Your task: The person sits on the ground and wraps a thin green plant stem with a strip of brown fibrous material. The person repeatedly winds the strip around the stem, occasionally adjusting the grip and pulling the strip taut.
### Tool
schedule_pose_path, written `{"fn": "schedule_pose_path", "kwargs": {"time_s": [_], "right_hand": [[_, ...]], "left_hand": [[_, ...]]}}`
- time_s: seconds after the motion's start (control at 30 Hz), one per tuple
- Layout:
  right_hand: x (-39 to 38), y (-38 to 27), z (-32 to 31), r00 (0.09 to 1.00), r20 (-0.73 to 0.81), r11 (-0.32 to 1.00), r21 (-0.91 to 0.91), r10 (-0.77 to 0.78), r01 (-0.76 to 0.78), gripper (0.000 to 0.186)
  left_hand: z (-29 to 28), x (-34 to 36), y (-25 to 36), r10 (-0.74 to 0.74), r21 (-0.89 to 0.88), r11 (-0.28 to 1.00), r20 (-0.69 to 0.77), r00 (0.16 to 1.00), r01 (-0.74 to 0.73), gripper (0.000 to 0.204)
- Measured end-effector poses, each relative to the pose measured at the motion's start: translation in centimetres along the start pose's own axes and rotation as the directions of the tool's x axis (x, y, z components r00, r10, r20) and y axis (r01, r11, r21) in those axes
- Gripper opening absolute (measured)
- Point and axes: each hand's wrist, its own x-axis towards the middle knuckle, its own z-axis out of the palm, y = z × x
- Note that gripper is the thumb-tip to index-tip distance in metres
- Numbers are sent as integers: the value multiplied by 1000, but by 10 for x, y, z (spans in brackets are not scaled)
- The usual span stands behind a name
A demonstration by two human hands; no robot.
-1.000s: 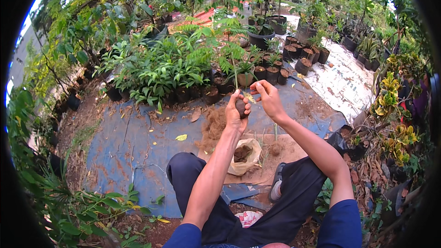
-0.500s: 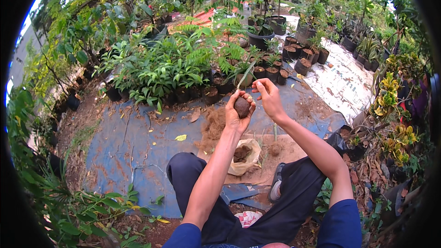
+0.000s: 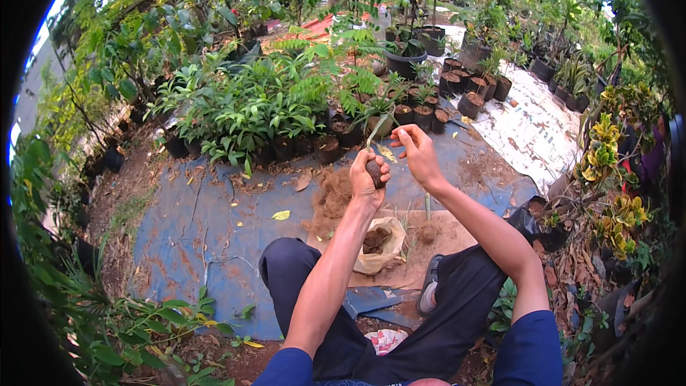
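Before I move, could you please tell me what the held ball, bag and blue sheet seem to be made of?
Ball: perhaps packed soil or fibre, matte, judging by its dark brown, rough surface. Bag: likely plastic, possibly woven; pale, soft-looking, with a crumpled rim. Sheet: probably plastic tarpaulin, dull, with creases and brown stains.

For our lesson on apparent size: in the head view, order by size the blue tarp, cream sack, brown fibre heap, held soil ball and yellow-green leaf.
Blue tarp
Cream sack and brown fibre heap: too alike to rank
Soil ball, partly covered by the left hand
Yellow-green leaf
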Motion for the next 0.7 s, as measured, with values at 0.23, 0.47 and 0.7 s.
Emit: {"fn": "schedule_pose_path", "kwargs": {"time_s": [0.23, 0.47, 0.7], "right_hand": [[1, 1, 0, 1000, -10, 1000, 28, -12, 12, 24], [0, 0, 2, 1000, -27, 1000, 29, 1, 0, 24], [1, 2, 2, 1000, -22, 1000, 18, 14, -14, 23]], "left_hand": [[14, 3, 6, -23, -291, 956, -4, 1000, 21, 35], [19, -10, 13, -102, -387, 916, 16, 995, 100, 29], [11, -2, 11, -116, -225, 964, 138, 984, 145, 23]]}}
